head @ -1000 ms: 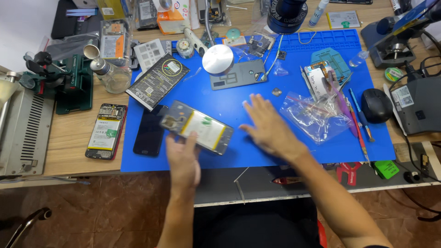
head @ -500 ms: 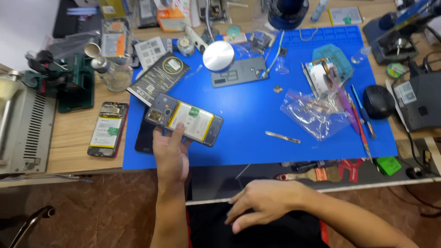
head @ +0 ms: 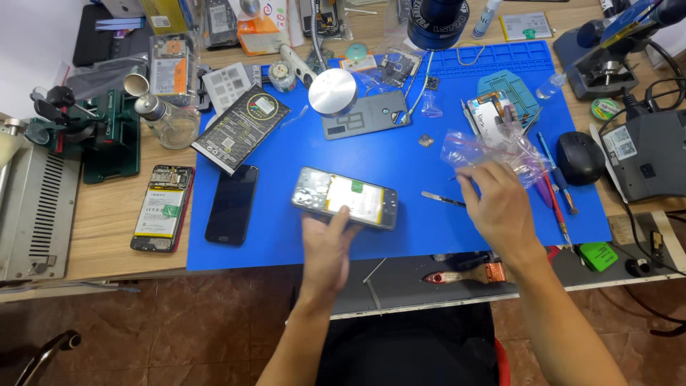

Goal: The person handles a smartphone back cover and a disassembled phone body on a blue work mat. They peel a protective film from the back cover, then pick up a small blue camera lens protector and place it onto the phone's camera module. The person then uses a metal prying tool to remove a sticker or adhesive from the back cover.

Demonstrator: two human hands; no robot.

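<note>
I take the blue mat (head: pixel 400 221) as my landmark and work outward from its near edge. Just off that edge, on the grey ledge, lies a small brush (head: pixel 464 274) with an orange band.

My left hand (head: pixel 325 246) comes up over the near edge and is clamped on the opened phone (head: pixel 344 198): the thumb presses on its near long side while the other fingers are hidden beneath it, so I cannot tell how they sit. The phone is lifted slightly above the middle of the mat, back cover off, battery and board showing, its long axis running left to right with the right end dipping a little toward me.

My right hand (head: pixel 500 207) is over the mat's right part, fingers spread and curled downward, gripping nothing that I can see. Its fingertips are at the clear plastic bag (head: pixel 493 149), which lies just beyond them; I cannot tell whether they touch it. The tweezers (head: pixel 443 199) lie on the mat between the phone and this hand, long axis left to right, just left of the hand, so the right hand is plainly the nearer one.

Left of the phone, a dark phone (head: pixel 232 204) lies face up near the mat's left edge, and another opened phone (head: pixel 162 208) sits on the wood beyond that edge. Toward the mat's far side stand a round metal disc (head: pixel 333 92) and a grey back cover (head: pixel 371 120) touching it.
</note>
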